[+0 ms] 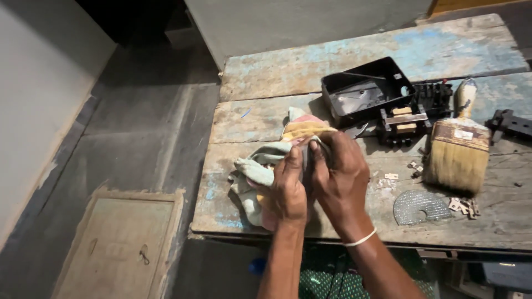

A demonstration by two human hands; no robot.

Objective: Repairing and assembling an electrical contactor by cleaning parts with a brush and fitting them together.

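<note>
Both hands are pressing together on a bunched rag [265, 166] near the front edge of the workbench [354, 50] — the left hand [289, 188] and right hand [339, 180] are touching, fingers closing on the cloth. Something small is possibly wrapped inside; I cannot tell. The rag is trailing left and away from the hands — its long axis is running diagonally. A paintbrush [459, 147] is lying well to the right.

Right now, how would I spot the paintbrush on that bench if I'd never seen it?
Find the worn wooden bench with flaking blue paint. Along its right side, past the open black tray, lies the paintbrush. It is the only thing with a wide fan of pale bristles, pointing toward the near edge.
</note>
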